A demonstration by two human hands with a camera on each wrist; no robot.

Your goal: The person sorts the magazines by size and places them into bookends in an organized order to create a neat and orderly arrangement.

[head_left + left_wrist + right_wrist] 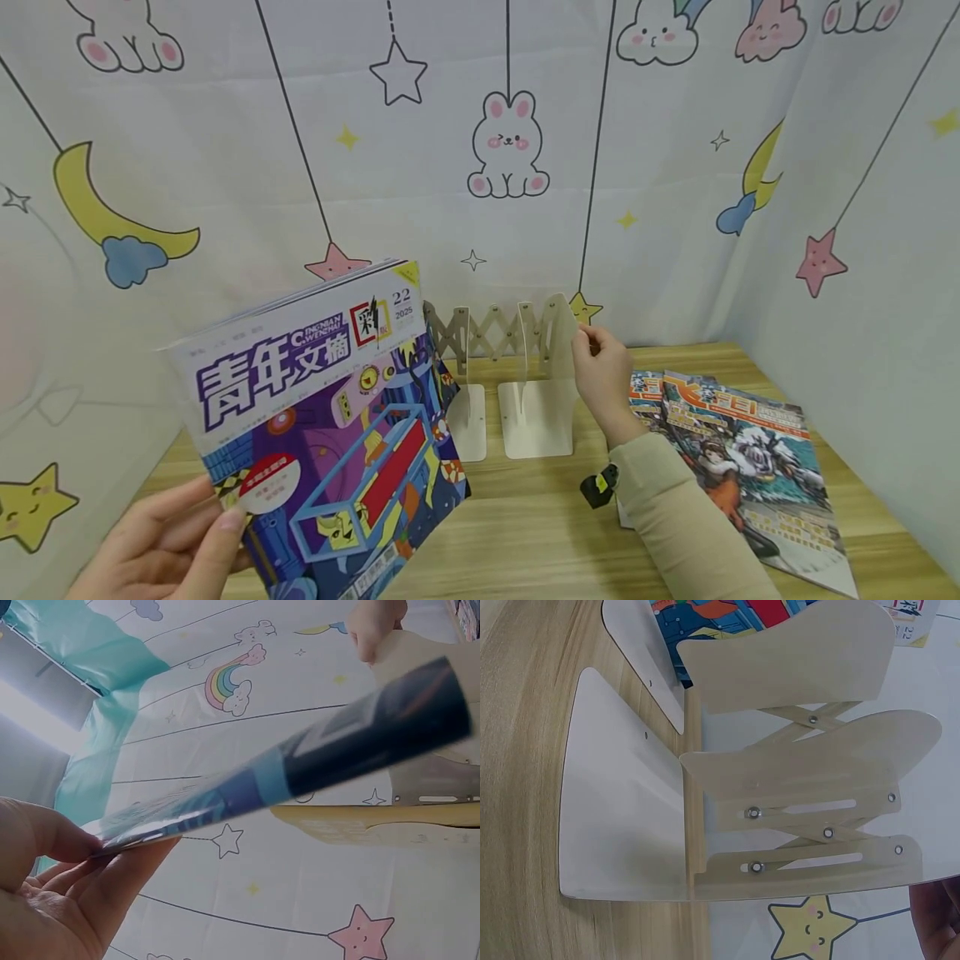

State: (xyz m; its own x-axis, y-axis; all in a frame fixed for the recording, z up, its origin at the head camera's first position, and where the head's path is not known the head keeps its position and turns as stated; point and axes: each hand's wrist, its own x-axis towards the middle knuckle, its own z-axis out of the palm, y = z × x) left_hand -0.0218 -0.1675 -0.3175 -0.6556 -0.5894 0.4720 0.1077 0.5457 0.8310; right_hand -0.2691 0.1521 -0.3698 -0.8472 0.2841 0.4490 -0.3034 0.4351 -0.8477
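Note:
My left hand pinches a colorful magazine by its lower left edge, thumb on the cover and fingers behind. The magazine is raised over the table, cover toward the head camera, and overlaps the left part of an expandable metal bookend rack. The left wrist view shows this magazine nearly edge-on. With its fingertips, my right hand pinches the upper edge of the rack's right end plate. In the right wrist view, the rack has upright plates joined by riveted crossbars; only part of the right hand shows.
Two more magazines lie overlapping on the right of the wooden table, partly under the right forearm. A small black item with a yellow mark is beside the right sleeve. A printed curtain hangs behind the table.

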